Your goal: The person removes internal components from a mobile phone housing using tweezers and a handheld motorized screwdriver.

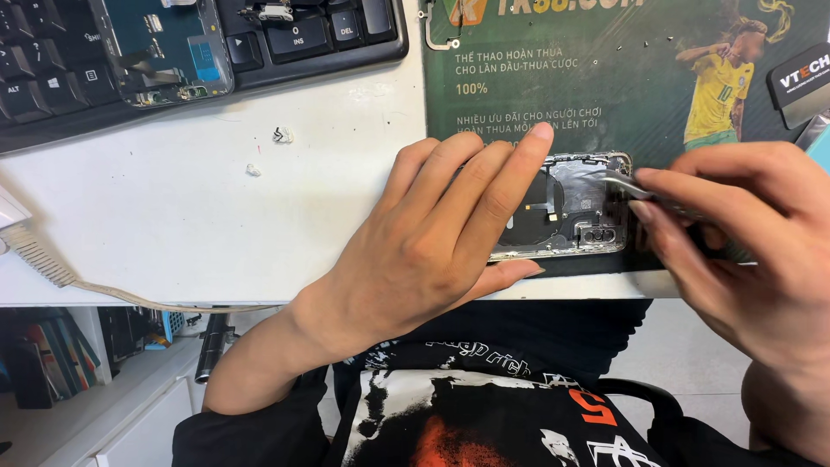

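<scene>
Right now the opened phone housing (571, 207) lies near the front edge of the white desk (173, 216), on a green printed mat (588, 95). The left hand (432, 233) presses flat on it, fingers spread, gripping nothing. The right hand (743, 233) pinches metal tweezers (627, 184) at the housing's camera corner. This looks like picking out a small part; a steady, fine lift seems needed. A keyboard (311, 35) and a second phone frame (164, 47) sit behind.

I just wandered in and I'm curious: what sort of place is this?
Probably a phone repair bench. The left hand steadies an opened phone shell on a green mat, the right hand works at it with metal tweezers, and another stripped phone lies on a keyboard.
</scene>
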